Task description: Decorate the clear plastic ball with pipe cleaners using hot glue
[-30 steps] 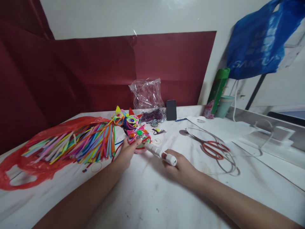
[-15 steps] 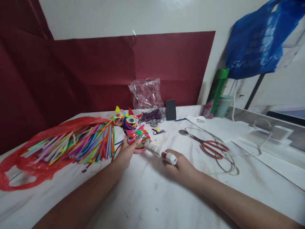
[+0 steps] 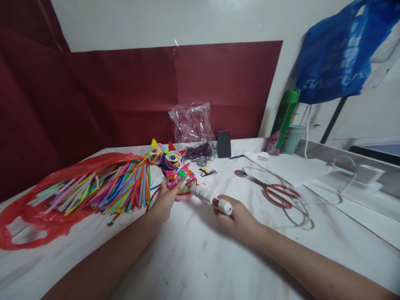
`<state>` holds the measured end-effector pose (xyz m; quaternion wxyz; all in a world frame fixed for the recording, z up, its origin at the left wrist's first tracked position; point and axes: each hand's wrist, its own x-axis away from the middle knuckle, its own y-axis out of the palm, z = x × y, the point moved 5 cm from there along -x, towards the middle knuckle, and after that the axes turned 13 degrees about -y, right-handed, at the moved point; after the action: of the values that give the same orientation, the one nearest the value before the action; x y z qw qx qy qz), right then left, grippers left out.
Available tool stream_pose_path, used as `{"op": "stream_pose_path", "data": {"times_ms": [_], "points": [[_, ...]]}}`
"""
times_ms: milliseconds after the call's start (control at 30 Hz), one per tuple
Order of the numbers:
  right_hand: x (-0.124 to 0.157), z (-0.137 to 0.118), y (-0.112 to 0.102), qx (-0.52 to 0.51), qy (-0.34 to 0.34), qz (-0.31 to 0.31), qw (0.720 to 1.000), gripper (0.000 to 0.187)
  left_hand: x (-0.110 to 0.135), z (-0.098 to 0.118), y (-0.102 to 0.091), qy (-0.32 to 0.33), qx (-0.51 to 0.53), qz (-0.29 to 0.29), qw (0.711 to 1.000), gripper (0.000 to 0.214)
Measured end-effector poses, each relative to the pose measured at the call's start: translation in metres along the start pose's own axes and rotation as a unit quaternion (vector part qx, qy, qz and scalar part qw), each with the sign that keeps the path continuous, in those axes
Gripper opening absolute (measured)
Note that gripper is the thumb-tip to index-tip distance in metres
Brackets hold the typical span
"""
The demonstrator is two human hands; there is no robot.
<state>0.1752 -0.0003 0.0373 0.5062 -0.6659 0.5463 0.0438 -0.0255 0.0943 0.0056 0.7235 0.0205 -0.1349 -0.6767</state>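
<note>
My left hand (image 3: pixel 165 199) is closed on the near edge of a pink pipe-cleaner craft piece (image 3: pixel 188 178), which has a green spot and orange and red parts. In my right hand (image 3: pixel 233 214) is a white glue gun (image 3: pixel 204 195), its fingers wrapped round the grip. The gun's nozzle points left at the craft piece, close to my left fingertips; whether it touches cannot be made out. Just behind stand two similar colourful figures, one with a red point (image 3: pixel 173 158) and one with a yellow point (image 3: pixel 154 153).
Many coloured pipe cleaners (image 3: pixel 121 189) lie on a red plastic bag (image 3: pixel 40 233) at left. Orange-handled scissors (image 3: pixel 278 196) and a looped cable (image 3: pixel 308 216) lie at right. Behind are a clear plastic packet (image 3: pixel 193 125), a dark phone (image 3: pixel 224 144), a green bottle (image 3: pixel 284 121) and a cup (image 3: pixel 293 139).
The glue gun and my right hand have shifted very slightly to the right. My left hand and the craft piece look the same.
</note>
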Motion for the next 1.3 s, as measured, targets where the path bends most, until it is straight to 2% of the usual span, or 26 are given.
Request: {"op": "stream_pose_path", "data": {"times_ms": [233, 500, 733, 1100, 1300], "points": [[-0.0002, -0.0057, 0.0014, -0.005, -0.015, -0.005, 1.0, 0.01, 0.003, 0.0016, 0.0011, -0.006, -0.009, 0.009, 1.0, 0.044], [0.0007, 0.0011, -0.0008, -0.004, -0.001, 0.006, 1.0, 0.011, 0.0015, 0.0006, -0.0002, -0.005, -0.007, 0.006, 1.0, 0.046], [-0.0009, -0.0042, -0.0004, -0.012, -0.021, 0.002, 1.0, 0.01, 0.0036, 0.0009, 0.0023, -0.007, -0.004, 0.001, 1.0, 0.05], [0.0, 0.0025, -0.0023, 0.007, 0.009, 0.01, 1.0, 0.01, 0.0012, 0.0003, -0.001, -0.005, -0.006, 0.012, 1.0, 0.046], [-0.001, 0.0003, -0.0016, -0.01, -0.006, 0.007, 1.0, 0.011, 0.002, 0.0013, -0.0012, 0.002, -0.003, 0.014, 1.0, 0.047]]}}
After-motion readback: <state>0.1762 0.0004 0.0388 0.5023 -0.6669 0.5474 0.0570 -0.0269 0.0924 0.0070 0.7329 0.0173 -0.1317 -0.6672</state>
